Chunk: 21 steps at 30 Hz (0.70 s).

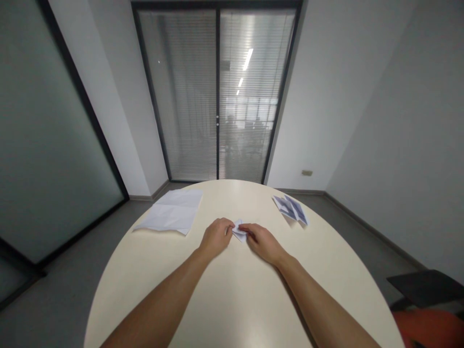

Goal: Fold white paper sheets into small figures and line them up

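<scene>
Between my two hands, near the middle of the table, is a small piece of folded white paper [239,232]. My left hand [216,236] pinches its left edge with thumb and fingers. From the other side my right hand [263,241] grips the paper, its fingers lying over the upper right part. Some of the folds are hidden under my fingers. To the left lies a large creased white sheet [172,211]. A folded paper with a dark printed picture [291,209] stands partly raised off the table at the right.
The round cream table [235,299] curves away at both sides. A chair with an orange seat [429,328] and a black part [427,286] is at the lower right. Beyond the table are glass doors with blinds [192,106] and a white wall [348,96].
</scene>
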{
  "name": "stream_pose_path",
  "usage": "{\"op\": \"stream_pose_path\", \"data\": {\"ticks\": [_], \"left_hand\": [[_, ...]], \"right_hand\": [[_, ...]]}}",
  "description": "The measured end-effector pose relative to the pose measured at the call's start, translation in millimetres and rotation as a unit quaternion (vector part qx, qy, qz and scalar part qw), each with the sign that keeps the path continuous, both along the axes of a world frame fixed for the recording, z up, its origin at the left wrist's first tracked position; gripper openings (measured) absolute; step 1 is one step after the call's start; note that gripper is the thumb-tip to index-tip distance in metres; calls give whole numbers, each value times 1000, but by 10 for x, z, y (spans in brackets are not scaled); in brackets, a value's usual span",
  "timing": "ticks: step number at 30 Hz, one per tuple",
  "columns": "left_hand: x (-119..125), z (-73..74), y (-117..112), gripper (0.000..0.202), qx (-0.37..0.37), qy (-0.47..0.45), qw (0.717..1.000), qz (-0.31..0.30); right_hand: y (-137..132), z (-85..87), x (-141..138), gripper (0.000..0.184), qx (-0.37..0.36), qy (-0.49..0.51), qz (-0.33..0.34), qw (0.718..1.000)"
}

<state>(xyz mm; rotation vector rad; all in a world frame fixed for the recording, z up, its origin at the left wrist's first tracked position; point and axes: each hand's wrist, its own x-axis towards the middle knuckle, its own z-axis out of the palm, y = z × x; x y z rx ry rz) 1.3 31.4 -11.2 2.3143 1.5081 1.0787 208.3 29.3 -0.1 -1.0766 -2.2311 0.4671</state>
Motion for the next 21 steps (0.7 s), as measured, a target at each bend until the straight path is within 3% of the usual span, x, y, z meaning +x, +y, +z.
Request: {"op": "stream_pose_path", "data": {"ticks": [6, 11, 17, 21], "left_hand": [[0, -25, -8, 21, 14, 36, 999, -37], [-11, -19, -19, 20, 13, 43, 997, -57], [-4, 12, -41, 15, 8, 57, 995, -75], [2, 20, -51, 15, 20, 64, 994, -81]], "right_hand": [[-69, 65, -28, 44, -24, 25, 29, 999], [-63, 70, -24, 35, -40, 37, 16, 998], [-1, -16, 9, 41, 44, -40, 24, 998], [10, -58, 28, 49, 28, -119, 13, 992]]}}
